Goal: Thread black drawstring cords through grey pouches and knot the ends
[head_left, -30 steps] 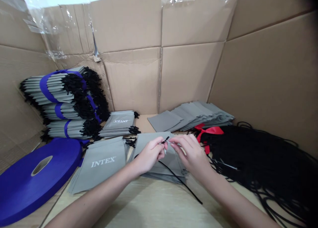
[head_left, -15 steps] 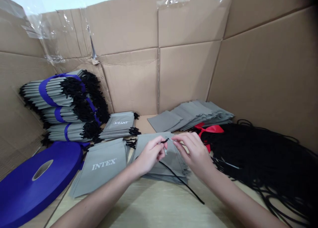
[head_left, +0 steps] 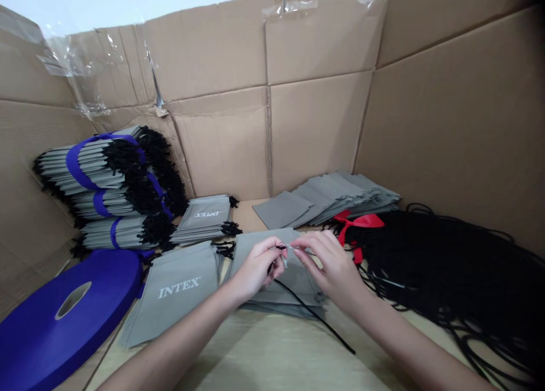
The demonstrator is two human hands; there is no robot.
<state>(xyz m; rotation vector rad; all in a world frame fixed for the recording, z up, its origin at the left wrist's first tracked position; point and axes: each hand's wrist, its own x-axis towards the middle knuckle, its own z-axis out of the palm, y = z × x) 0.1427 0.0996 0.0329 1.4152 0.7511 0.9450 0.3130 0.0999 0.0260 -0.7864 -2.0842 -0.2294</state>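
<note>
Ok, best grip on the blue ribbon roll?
Probably the core hole: fingers down into it from above, thumb on the top face. The blue roll lies flat, so the hole faces up, while its wide rim looks harder to span.

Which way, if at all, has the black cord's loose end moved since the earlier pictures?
Yes, slightly: the black cord's loose end has swung rightward and now lies almost straight below the red ribbon.

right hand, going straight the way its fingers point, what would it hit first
Probably the left hand, which holds the black cord just ahead of the right hand; depth is unclear.
</note>
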